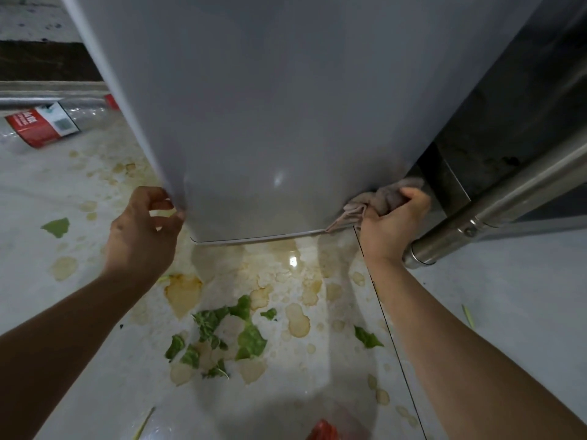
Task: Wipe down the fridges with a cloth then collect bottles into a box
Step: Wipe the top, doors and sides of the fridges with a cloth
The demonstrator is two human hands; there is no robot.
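Observation:
A tall grey fridge [270, 106] fills the upper middle of the view, seen from above down to its bottom edge. My left hand [143, 230] pinches the fridge's lower left corner edge with thumb and fingers. My right hand [394, 220] is closed on a crumpled pinkish-grey cloth [378, 201], pressed against the fridge's lower right corner. A clear plastic bottle [44, 125] with a red and white label lies on its side on the floor at the far left. No box is in view.
A second, dark steel fridge [508, 128] stands at the right with a long metal bar handle [495, 211] beside my right wrist. The pale floor [508, 312] has brown liquid stains [182, 295] and torn green leaves [228, 338]. Something red [322, 430] lies at the bottom edge.

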